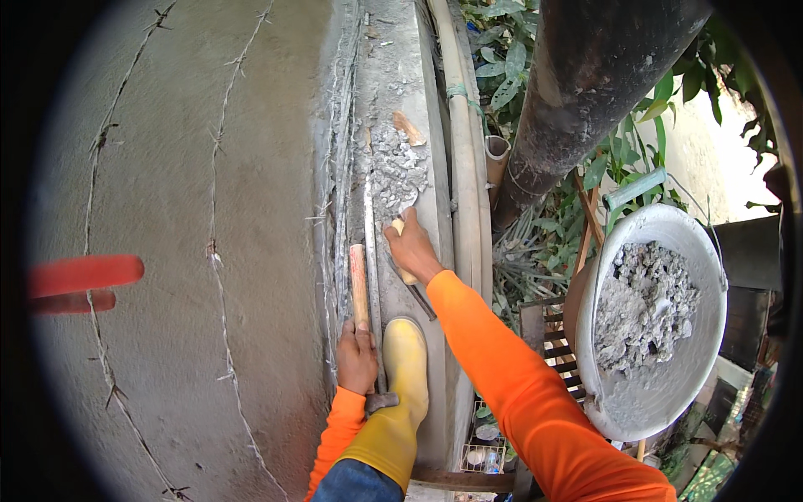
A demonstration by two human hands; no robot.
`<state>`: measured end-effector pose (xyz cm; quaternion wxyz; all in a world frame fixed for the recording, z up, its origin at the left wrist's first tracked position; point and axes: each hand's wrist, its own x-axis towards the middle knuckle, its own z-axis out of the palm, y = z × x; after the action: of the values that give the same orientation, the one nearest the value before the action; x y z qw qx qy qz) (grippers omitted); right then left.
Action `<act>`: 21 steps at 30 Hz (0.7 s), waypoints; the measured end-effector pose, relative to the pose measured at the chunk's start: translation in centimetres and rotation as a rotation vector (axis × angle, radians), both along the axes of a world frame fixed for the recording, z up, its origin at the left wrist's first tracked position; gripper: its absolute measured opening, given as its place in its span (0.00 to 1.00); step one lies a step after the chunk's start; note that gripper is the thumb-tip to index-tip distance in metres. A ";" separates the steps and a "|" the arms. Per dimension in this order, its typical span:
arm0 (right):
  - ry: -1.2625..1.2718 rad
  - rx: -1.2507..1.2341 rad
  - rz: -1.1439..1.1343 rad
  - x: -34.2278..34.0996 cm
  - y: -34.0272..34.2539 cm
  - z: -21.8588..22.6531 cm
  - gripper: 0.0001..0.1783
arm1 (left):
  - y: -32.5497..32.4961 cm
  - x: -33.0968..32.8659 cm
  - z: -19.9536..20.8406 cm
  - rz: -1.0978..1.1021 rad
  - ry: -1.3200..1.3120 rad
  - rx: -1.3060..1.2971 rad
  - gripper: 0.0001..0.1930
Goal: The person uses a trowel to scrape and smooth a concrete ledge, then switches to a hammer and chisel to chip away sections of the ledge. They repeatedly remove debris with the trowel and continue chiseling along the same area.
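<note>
My right hand grips a pale wooden-handled tool, seemingly a trowel, at the near edge of a pile of grey mortar on top of a narrow concrete wall. Lower down, my left hand is closed around a reddish wooden handle that lies along the wall top, beside a thin metal bar. Just right of that hand, my yellow rubber boot stands on the wall. Both sleeves are orange.
A round metal basin holding grey mortar sits to the right. A dark thick pipe and a beige pipe run beside the wall, with green plants behind. Barbed wire crosses the plastered face on the left, near a blurred red object.
</note>
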<state>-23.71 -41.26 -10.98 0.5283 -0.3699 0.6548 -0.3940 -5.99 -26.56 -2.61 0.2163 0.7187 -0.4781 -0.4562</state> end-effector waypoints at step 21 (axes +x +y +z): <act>-0.671 -0.182 -0.184 -9.0 21.3 26.6 0.18 | -0.3 1.2 -2.1 -0.087 -0.018 -0.095 0.13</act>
<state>-32.66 -19.96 15.59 0.6411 -0.2048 0.4376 -0.5963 -4.78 -26.84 -4.69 0.2257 0.6903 -0.5320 -0.4353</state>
